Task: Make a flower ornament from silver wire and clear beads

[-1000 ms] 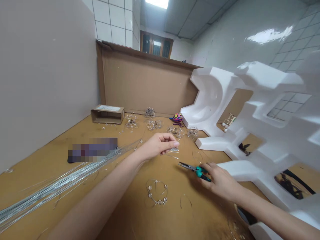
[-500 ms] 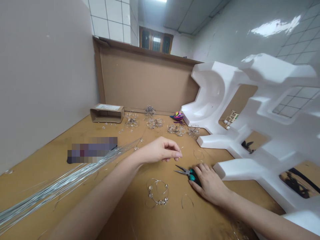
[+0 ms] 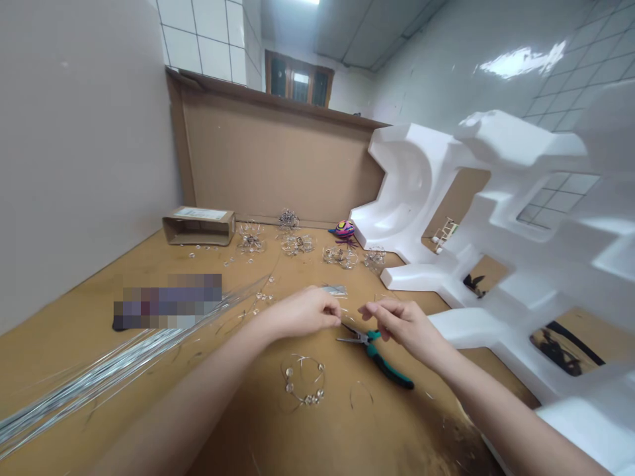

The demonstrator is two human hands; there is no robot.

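Observation:
My left hand (image 3: 312, 311) is closed in a pinch over the middle of the table. Whatever its fingertips hold is too small to make out. Facing it, my right hand (image 3: 397, 324) has its thumb and fingers pressed together, and I cannot make out anything between them. Under and beside the right hand lie green and black needle-nose pliers (image 3: 389, 370), jaws slightly apart and pointing left. Nearer to me lies a wire ring with clear beads (image 3: 311, 399). A short bent wire (image 3: 371, 391) is right of the ring.
A bundle of straight silvery wires (image 3: 143, 360) lies at left, beside a blurred-out object (image 3: 169, 303). Several wire-and-bead pieces (image 3: 297, 244), a small cardboard box (image 3: 198, 215) and a colourful toy (image 3: 344, 229) are at the back. White foam packing (image 3: 461, 324) stands along the right.
My right hand has let go of the pliers and risen leftward, close to the left hand, with its fingers now together. The pliers stay on the table. The view has shifted slightly.

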